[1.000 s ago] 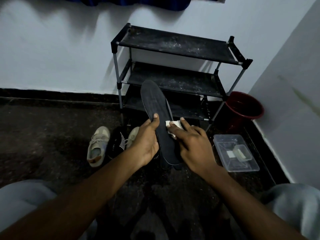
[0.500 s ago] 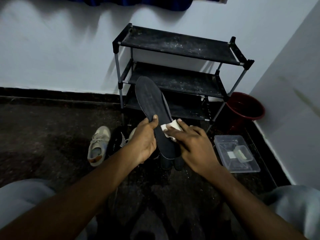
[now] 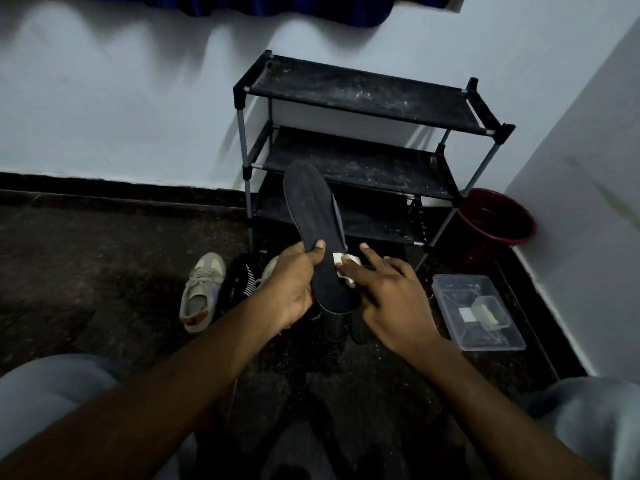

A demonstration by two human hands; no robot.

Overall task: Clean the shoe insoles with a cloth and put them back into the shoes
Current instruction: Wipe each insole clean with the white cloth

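Head view: one dark insole [image 3: 311, 216], held up off the floor in the middle of the scene, toe end pointing far and slightly left, in front of the rack's lowest tier. A thin grey edge shows along its right side; cannot tell if that is a second insole. One small white cloth [image 3: 341, 259], against the insole's right edge near its middle. Two hands. Left hand [image 3: 294, 282] grips the insole's left edge, thumb curled over the top face, fingers wrapped behind. Right hand [image 3: 388, 299] is back-up, fingers spread and mostly straight, one finger laid across the cloth pressing it onto the insole; not clutching anything else. Both forearms reach in from the near edge; two grey-clad knees at the near left and near right corners. Two beige shoes on the floor left of the hands: one in full view [image 3: 201, 292], one [image 3: 270, 268] mostly hidden by the left hand. One black item with white stripes [image 3: 239, 285] between them. Two dark shoes [image 3: 334, 323] stand just under the hands, mostly hidden. One black three-tier shoe rack [image 3: 363, 98] against the far wall, dusty. One red bucket [image 3: 495, 216] right of the rack. One clear plastic box [image 3: 450, 296] on the floor, right of the right hand.
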